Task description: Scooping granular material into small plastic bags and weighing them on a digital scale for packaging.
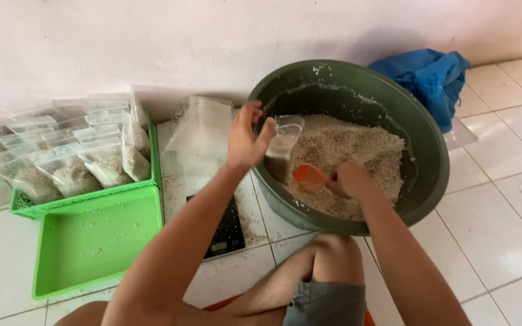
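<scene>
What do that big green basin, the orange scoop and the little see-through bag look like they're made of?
Big green basin: probably moulded plastic, with a smooth, dull olive wall and rolled rim. Orange scoop in the right hand: likely glossy plastic, evenly bright. See-through bag held by the left hand: thin clear plastic film, since the grain shows through it.

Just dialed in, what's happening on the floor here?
A person sits on the tiled floor at a big green basin of pale grain. The left hand holds a clear plastic bag open over the basin, while the right hand works an orange scoop in the grain. Filled bags stand in a green basket to the left.
</scene>
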